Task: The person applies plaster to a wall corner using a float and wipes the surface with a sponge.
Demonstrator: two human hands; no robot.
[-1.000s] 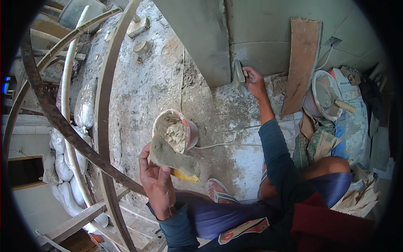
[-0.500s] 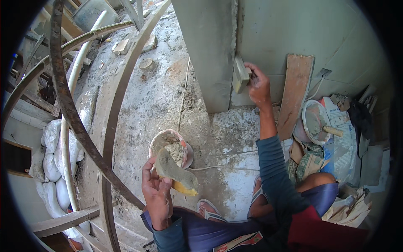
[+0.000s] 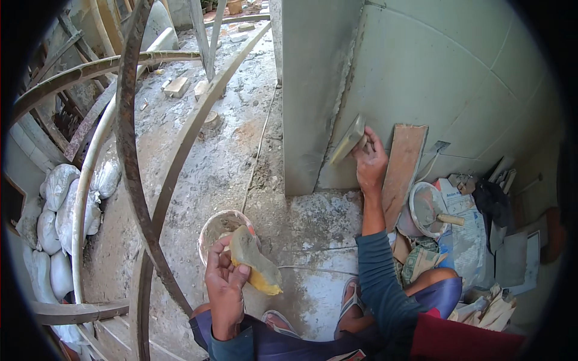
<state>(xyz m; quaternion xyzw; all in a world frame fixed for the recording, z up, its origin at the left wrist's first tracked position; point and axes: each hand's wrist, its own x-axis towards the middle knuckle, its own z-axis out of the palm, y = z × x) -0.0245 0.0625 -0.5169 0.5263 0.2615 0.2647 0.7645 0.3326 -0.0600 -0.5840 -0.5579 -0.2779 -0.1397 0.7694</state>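
Our left hand [image 3: 226,292] clamps one end of a grey-caked yellow sponge [image 3: 257,263] near the bucket [image 3: 212,233], seemingly sparing its coated face, while our right hand [image 3: 371,166] grips a plastering float [image 3: 348,142] from behind, likely leaving its flat side free beside the pillar [image 3: 313,102].

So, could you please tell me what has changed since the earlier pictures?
The right hand has moved the block up the wall and tilted it. Nothing was taken or released: the left hand still holds the grey-and-yellow piece, and the bucket stays on the floor.
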